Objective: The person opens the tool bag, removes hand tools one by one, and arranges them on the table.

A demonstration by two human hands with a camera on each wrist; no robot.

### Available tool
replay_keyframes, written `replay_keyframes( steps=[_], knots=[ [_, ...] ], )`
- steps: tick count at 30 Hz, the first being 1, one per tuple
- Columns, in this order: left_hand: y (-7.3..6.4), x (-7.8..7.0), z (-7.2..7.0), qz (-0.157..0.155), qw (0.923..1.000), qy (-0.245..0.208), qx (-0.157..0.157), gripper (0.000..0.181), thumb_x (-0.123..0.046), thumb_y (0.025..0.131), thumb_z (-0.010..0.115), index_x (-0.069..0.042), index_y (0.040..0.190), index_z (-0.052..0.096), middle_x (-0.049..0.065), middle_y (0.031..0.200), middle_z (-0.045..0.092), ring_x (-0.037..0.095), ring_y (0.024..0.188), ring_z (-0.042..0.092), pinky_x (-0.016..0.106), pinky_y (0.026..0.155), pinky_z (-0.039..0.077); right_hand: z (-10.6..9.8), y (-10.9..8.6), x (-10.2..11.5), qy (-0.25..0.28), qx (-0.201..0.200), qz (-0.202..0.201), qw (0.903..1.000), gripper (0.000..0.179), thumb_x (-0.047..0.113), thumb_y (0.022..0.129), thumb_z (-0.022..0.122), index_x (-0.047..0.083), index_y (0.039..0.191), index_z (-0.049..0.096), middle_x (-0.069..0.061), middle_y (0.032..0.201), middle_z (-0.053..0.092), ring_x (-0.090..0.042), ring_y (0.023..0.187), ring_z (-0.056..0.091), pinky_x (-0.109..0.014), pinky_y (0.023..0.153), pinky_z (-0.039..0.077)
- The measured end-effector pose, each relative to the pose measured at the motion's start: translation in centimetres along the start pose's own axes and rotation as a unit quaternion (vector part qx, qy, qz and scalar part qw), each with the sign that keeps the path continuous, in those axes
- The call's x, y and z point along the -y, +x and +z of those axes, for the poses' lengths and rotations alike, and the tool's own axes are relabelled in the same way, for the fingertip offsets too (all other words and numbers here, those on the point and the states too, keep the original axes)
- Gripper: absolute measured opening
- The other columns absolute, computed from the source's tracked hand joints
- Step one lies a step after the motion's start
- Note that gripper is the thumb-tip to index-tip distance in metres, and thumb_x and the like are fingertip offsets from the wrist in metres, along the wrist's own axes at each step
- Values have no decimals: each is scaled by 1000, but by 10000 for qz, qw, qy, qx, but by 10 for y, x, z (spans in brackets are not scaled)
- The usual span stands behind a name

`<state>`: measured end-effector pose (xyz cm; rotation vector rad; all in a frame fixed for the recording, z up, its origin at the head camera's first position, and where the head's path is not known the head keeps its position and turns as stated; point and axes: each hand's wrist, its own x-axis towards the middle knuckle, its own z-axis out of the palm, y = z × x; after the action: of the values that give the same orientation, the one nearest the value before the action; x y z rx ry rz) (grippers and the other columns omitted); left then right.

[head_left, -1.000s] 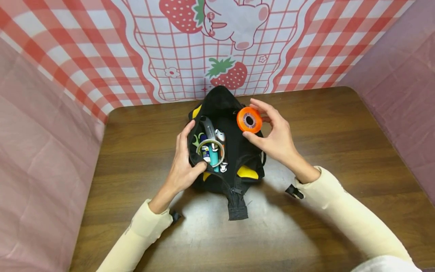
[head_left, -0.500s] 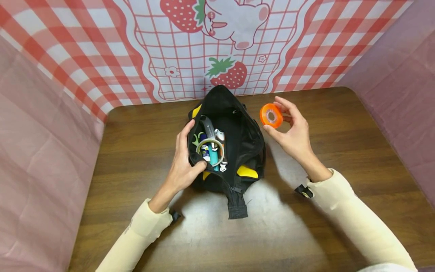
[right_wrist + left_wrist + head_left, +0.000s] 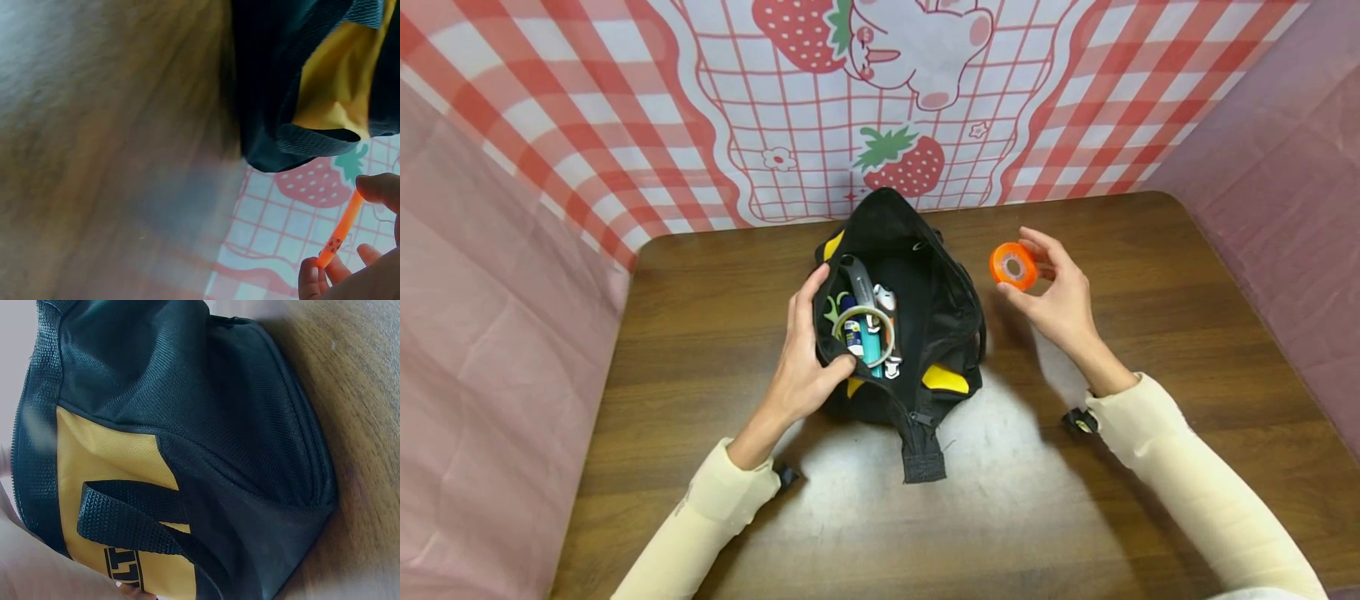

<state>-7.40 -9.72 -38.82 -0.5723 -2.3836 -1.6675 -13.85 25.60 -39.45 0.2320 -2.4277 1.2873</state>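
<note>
A black and yellow fabric tool bag (image 3: 955, 312) stands with its zipped mouth spread wide. My left hand (image 3: 801, 362) grips the left edge of that mouth, thumb and fingers set well apart along it. To the right of the bag, my right hand (image 3: 1060, 304) pinches a thin orange spool (image 3: 999, 263) with a hole through its hub, held up over the table. The spool appears edge-on in the right wrist view, between thumb and fingertips. Inside the bag lie a cream tape roll (image 3: 891, 337), a dark blue glue stick (image 3: 852, 340) and a grey-handled tool (image 3: 859, 282).
Also in the bag are a teal item (image 3: 871, 346), light green handles (image 3: 832, 310) and metal clips (image 3: 892, 367). The wooden table (image 3: 700, 333) ends at a checked strawberry cloth (image 3: 820, 142) behind; pink cloth (image 3: 482, 333) hangs at both sides.
My right hand has carried the orange spool rightward, from over the bag's right edge to a spot beside the bag. My left hand keeps its grip on the bag.
</note>
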Motion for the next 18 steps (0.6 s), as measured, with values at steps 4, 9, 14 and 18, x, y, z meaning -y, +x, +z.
replay_keyframes(
  steps=[4,9,14,18],
  knots=[
    [0,0,0,-26,10000,10,4,102,-8,72,66,-24,162,21,-5,164,23,17,146,28,51,119,24,0,0,-11,-111,100,87,9998,81,0,73,89,15,145,56,-15,131,66,-32,116,60,-17,89,43],
    [0,1,0,-20,10000,21,-26,102,-7,72,66,-25,161,22,-4,164,24,18,146,29,49,118,25,0,1,-20,-280,227,210,9991,80,3,73,90,14,144,56,-15,131,66,-30,115,61,-17,88,43],
    [0,1,0,10,10000,12,-41,102,-8,71,66,-25,161,22,-4,164,25,18,146,29,49,118,25,-1,2,-27,-462,382,360,9976,80,4,74,90,13,145,55,-17,129,66,-33,114,62,-33,93,48],
    [0,1,-1,0,10000,-10,-14,102,-6,71,66,-24,161,22,-4,164,24,18,146,29,49,118,25,-2,1,-32,-590,497,493,9958,81,4,75,89,13,146,53,-18,132,64,-37,114,62,-50,95,49]
  ],
)
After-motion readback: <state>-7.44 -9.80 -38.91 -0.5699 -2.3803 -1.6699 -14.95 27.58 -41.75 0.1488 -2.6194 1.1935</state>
